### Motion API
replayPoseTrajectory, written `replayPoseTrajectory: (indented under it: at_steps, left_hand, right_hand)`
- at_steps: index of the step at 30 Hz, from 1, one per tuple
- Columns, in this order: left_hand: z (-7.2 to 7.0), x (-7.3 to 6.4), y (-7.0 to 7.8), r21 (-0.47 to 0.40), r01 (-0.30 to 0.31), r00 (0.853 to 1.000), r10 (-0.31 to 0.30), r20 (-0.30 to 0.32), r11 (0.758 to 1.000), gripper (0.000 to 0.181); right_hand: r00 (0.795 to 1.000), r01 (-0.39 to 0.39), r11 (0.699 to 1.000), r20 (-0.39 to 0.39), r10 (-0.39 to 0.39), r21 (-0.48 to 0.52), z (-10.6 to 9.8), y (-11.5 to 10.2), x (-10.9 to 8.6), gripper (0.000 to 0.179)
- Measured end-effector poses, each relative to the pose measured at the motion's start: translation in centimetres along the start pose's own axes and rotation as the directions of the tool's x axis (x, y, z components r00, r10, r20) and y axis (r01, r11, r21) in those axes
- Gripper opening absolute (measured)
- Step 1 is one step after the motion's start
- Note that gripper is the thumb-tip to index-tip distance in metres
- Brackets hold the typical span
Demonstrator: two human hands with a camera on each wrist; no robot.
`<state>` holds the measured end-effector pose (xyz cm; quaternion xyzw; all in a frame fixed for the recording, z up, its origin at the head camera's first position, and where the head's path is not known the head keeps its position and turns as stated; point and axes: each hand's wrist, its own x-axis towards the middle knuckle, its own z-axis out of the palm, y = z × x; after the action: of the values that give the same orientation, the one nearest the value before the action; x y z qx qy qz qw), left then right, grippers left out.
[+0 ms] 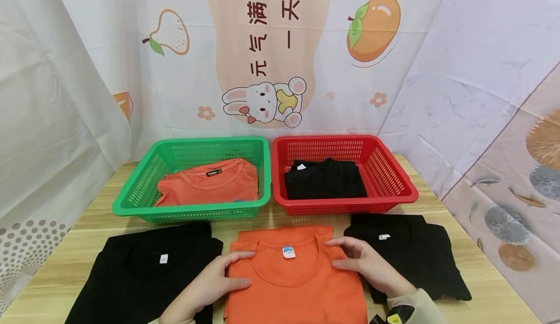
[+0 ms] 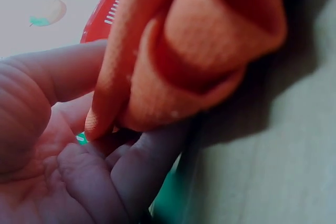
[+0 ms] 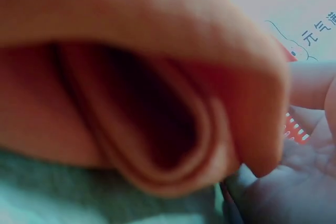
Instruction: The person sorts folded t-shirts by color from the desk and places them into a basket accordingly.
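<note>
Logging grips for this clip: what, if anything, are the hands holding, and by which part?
The orange shirt, by its folded side edges: left hand on one, right hand on the other.

Wood-grain table [image 1: 485, 309]: green basket [image 1: 192, 212]; red basket [image 1: 350, 201]; two black shirts [image 1: 424, 265]; orange shirt [image 1: 297, 302].

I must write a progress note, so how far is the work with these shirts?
Looks done: a coral shirt lies in the green basket, black clothing in the red basket. In hand: the left hand and right hand grip the sides of an orange shirt. Probably left: this one, plus the left black shirt and right black shirt, all outside the baskets.
</note>
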<state>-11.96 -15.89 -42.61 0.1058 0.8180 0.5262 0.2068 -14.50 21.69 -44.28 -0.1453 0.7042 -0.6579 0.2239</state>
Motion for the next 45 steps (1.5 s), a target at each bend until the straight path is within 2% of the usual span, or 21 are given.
replayPoseTrajectory:
  at_steps: [3,6,11,14,20,25,30,34,39,42,45]
  left_hand:
    - [0.0,0.0,0.0,-0.002,0.003,1.000,-0.003,0.007,1.000,0.055]
    - [0.0,-0.1,-0.1,0.025,-0.009,1.000,0.008,0.022,1.000,0.048]
    - [-0.1,-0.2,0.0,0.041,-0.032,0.998,0.029,0.061,0.999,0.037]
    - [-0.2,-0.3,0.1,0.029,-0.048,0.997,0.046,0.055,0.998,0.038]
    - [-0.3,-0.5,0.8,-0.032,-0.085,0.995,0.087,0.042,0.996,0.041]
    - [-0.3,-1.0,1.8,-0.125,-0.060,0.997,0.065,0.036,0.990,0.042]
    - [-0.6,-1.7,3.1,-0.105,-0.044,0.999,0.044,-0.004,0.994,0.041]
    - [-1.2,-2.4,4.1,-0.013,-0.080,0.996,0.080,-0.036,0.997,0.039]
    - [-1.9,-3.2,5.3,0.031,-0.125,0.989,0.128,-0.075,0.992,0.037]
    - [-2.4,-3.6,6.1,0.044,-0.136,0.984,0.141,-0.108,0.990,0.036]
    - [-3.0,-4.1,6.8,0.035,-0.167,0.976,0.170,-0.133,0.985,0.037]
  right_hand:
    - [0.999,0.019,0.999,0.046,-0.021,0.036,0.0,0.3,0.0,0.051]
    - [0.998,0.027,0.998,0.064,-0.030,0.051,0.0,0.3,0.0,0.051]
    - [0.991,0.022,0.996,0.126,-0.033,0.084,-0.2,0.3,0.1,0.040]
    - [0.985,0.023,0.996,0.167,-0.038,0.091,-0.2,0.4,0.2,0.034]
    - [0.983,0.046,0.992,0.170,-0.066,0.119,-0.1,0.2,0.4,0.032]
    - [0.978,0.087,0.982,0.173,-0.116,0.165,0.0,-0.8,0.2,0.036]
    - [0.972,0.119,0.975,0.177,-0.152,0.186,0.0,-2.2,-0.1,0.037]
    - [0.973,0.149,0.981,0.158,-0.168,0.122,0.2,-3.7,-0.2,0.035]
    - [0.982,0.157,0.987,0.101,-0.158,0.020,0.7,-6.0,-0.1,0.032]
    - [0.989,0.145,0.989,0.032,-0.144,-0.040,1.1,-7.3,0.0,0.030]
    - [0.990,0.119,0.991,-0.069,-0.123,-0.054,1.8,-8.4,0.2,0.027]
